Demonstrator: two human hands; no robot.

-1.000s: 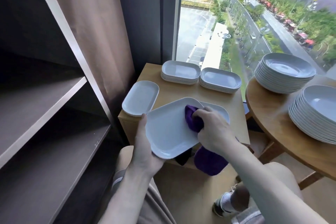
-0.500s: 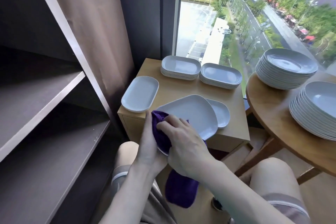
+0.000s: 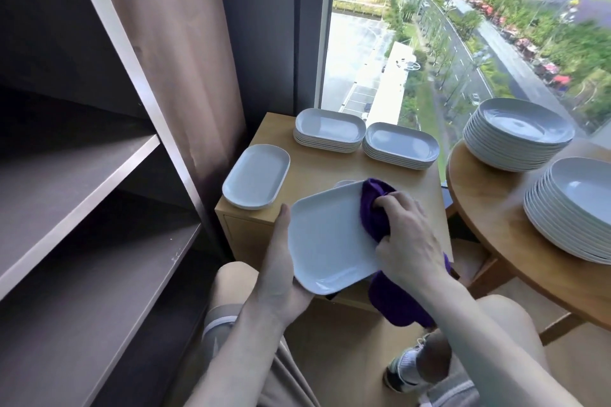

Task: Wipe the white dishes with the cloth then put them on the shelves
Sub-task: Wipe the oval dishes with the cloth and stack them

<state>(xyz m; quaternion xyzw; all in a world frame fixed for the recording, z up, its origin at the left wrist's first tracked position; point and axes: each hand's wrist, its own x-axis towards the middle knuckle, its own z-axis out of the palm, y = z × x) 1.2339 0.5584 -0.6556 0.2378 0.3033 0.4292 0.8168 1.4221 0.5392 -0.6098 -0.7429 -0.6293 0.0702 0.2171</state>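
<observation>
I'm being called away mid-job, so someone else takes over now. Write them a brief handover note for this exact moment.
Left hand holds the angular white plate by its near-left edge, tilted over the near edge of the wooden cabinet. Right hand grips the purple cloth, pressing it on the plate's far right part.
One oval dish and two oval stacks sit on the cabinet; two round-plate stacks on the round table.
Done: no dish visible on the shelves.
Left: finish wiping this plate, shelve it, then do the rest.

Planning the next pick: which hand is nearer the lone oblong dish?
Left. The left hand holds the plate close beside that dish; the right hand, gripping the cloth, is farther right.
</observation>
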